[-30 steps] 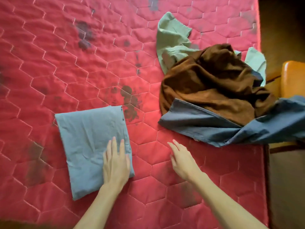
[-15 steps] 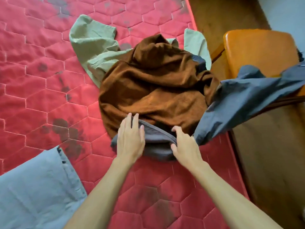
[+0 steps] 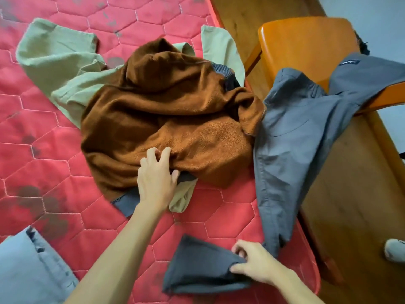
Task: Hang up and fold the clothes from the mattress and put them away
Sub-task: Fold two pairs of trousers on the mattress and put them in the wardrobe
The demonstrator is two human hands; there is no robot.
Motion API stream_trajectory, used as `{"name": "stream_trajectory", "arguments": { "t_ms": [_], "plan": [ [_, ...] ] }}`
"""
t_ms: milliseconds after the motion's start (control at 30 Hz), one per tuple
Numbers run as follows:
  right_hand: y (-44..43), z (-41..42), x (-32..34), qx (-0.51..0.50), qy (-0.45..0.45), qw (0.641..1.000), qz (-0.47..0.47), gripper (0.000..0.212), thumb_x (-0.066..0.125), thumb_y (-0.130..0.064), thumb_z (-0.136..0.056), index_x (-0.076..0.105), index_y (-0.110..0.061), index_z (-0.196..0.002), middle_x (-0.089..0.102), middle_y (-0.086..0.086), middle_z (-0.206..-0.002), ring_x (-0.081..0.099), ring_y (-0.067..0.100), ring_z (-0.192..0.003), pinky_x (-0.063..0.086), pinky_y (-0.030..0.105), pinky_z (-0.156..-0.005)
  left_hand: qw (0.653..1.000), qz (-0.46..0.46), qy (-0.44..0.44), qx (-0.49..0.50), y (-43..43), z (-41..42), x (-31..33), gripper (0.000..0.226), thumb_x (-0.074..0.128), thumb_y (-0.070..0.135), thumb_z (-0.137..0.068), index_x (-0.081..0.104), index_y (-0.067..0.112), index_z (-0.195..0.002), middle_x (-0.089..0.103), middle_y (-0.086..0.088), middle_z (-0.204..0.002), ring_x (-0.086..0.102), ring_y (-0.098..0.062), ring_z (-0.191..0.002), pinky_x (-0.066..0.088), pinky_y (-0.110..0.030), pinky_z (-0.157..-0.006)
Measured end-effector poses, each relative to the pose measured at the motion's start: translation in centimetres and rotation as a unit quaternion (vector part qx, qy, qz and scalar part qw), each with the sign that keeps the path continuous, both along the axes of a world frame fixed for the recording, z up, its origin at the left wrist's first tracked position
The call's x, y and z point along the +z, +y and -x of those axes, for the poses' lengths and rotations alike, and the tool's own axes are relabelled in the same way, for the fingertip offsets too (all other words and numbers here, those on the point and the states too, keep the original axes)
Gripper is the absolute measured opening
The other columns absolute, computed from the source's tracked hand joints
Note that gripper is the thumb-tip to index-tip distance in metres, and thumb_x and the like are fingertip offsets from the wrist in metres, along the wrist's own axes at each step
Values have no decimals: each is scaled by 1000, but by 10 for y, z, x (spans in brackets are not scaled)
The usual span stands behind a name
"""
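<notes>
On the red quilted mattress (image 3: 54, 150) lies a heap of clothes. A brown fleecy garment (image 3: 175, 110) tops the heap, over a pale green garment (image 3: 61, 62). My left hand (image 3: 156, 178) rests on the brown garment's near edge, its fingers curled into the fabric. Grey trousers (image 3: 295, 139) trail from the heap's right side over the mattress edge onto a chair. My right hand (image 3: 252, 264) pinches a dark grey trouser leg end (image 3: 197, 266) near the mattress's front edge. A folded light blue garment (image 3: 28, 270) lies at the bottom left.
An orange wooden chair (image 3: 306, 40) stands against the mattress's right side, with the trousers' waist draped over its seat. Brown wooden floor (image 3: 350, 194) runs along the right. A white shoe (image 3: 394, 249) shows at the right edge.
My view swung right from the folded blue garment to the heap. My right hand pulled the grey leg end out toward the front edge. My left hand moved onto the brown garment.
</notes>
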State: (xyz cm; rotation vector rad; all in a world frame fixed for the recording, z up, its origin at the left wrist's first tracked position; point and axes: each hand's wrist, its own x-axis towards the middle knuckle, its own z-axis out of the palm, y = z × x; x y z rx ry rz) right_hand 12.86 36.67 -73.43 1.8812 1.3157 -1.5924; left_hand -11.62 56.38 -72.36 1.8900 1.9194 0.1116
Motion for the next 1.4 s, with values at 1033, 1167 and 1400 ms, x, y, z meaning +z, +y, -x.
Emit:
{"name": "stream_trajectory", "arguments": {
  "t_ms": [1033, 1167, 1400],
  "plan": [
    [48, -10, 225, -489, 208, 815, -230, 75, 71, -28, -66, 56, 0, -133, 68, 10, -124, 63, 22, -118, 44, 48, -108, 872, 323, -300, 212, -50, -85, 147, 78, 64, 71, -79, 51, 23, -139, 63, -3, -131, 60, -22, -119, 43, -42, -110],
    [-3, 14, 304, -444, 292, 818, -218, 29, 59, 6, -89, 70, -2, -114, 74, 11, -112, 69, 23, -107, 54, 32, -91, 684, 460, -489, 283, -60, -81, 192, 89, 52, 78, -79, 57, 11, -138, 59, -15, -139, 54, -33, -130, 33, -46, -116],
    [-85, 53, 364, -311, 301, 869, -239, 37, 57, 0, -93, 70, -21, -120, 72, -2, -118, 64, 19, -117, 51, 46, -100, 829, 355, -362, 237, -92, -57, 262, 87, 85, 55, -64, 59, 7, -132, 64, -5, -122, 64, -23, -110, 45, -23, -74]
  ]
}}
